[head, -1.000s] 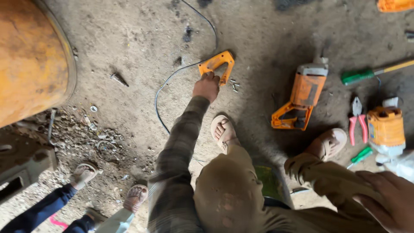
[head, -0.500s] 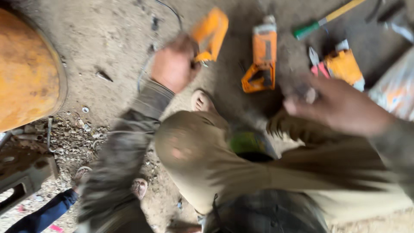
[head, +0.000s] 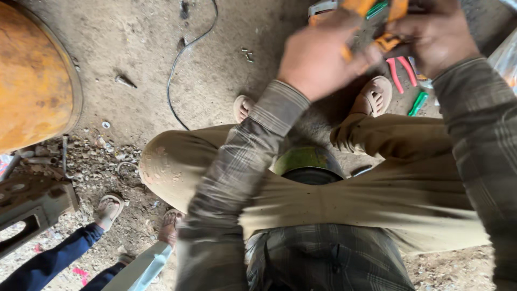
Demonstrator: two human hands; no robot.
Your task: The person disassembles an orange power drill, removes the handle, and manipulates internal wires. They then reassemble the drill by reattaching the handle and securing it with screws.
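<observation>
My left hand (head: 323, 59) and my right hand (head: 433, 32) are raised close to the camera at the top right. Both are closed on a small orange hand tool (head: 377, 21), which is blurred and partly hidden by the fingers. A black cable (head: 175, 81) runs across the dirt floor toward the top edge. I am squatting, with my sandalled feet (head: 377, 94) below the hands. Pink-handled pliers (head: 398, 73) and a green-handled screwdriver (head: 417, 103) lie on the ground next to my right foot.
A large rusty orange drum (head: 32, 81) fills the left side. A grey metal machine part (head: 32, 205) sits amid rubble below it. Another person's sandalled feet (head: 110, 207) and blue trouser leg (head: 48, 261) stand at the lower left. A green and black round object (head: 304, 164) lies between my legs.
My left hand lifted the orange tool off the floor and brought it up toward the camera. My right hand came in from the right and closed on it too.
</observation>
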